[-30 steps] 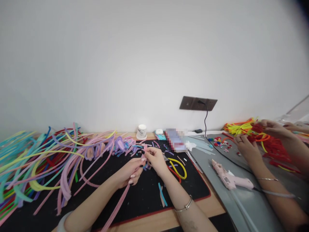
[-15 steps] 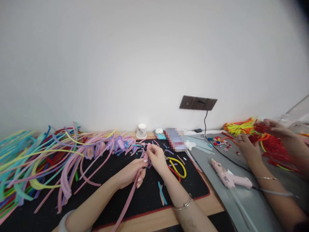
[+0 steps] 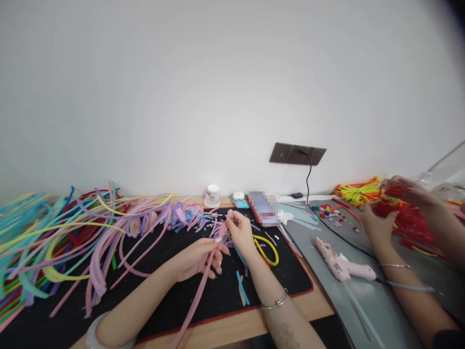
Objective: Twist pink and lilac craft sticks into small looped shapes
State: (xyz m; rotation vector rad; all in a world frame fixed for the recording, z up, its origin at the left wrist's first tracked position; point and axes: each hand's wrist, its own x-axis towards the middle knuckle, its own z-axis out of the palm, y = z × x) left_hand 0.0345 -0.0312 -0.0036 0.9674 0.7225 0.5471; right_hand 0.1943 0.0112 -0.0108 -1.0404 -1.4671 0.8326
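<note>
Pink pipe cleaners [image 3: 199, 296] run in a bundle from the bottom edge up between my two hands. My right hand [image 3: 240, 236] pinches their upper end between thumb and fingertips. Lower down, my left hand [image 3: 201, 259] has its thumb over the bundle, with its other fingers loosely curled and slightly apart behind it. Close to my right wrist lie scissors with a yellow handle loop [image 3: 268, 250], partly covered by that hand. Short blue offcuts [image 3: 242, 288] rest on the black mat [image 3: 286, 281] under my forearms.
Long multicoloured pipe cleaners [image 3: 72, 247] heap on the left. A white cup [image 3: 212, 196] and a phone [image 3: 262, 209] stand along the wall. On the right, a pink glue gun [image 3: 343, 264] with a cord lies on a grey mat, beside a co-worker's hands [image 3: 378, 225] holding red material.
My right hand has shifted slightly right and up along with the pink end. The left hand's fingers have loosened and spread. The co-worker's hands have drawn closer together around the red material.
</note>
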